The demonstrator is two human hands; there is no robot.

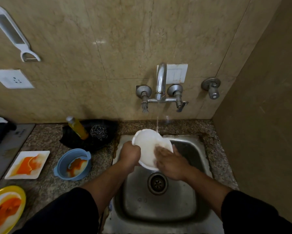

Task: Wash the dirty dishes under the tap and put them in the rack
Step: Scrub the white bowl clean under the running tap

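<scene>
Sink (158,208) floor free around drain (157,183); white plate (147,144) fills space under tap (161,78). Left counter (101,159) crowded: black tray (84,144), blue bowl (64,157), square plate (43,155), yellow plate (10,187). Side wall (260,132) closes right.

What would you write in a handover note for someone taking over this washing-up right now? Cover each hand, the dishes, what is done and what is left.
Left hand grips the white plate by its left rim; right hand lies on its face, blurred.
Plate is over the sink, tap running onto its top edge.
Done: nothing racked that shows; the rack is out of view.
Left: finish this plate, then the square plate, blue bowl and yellow plate, stained orange on the counter.
</scene>
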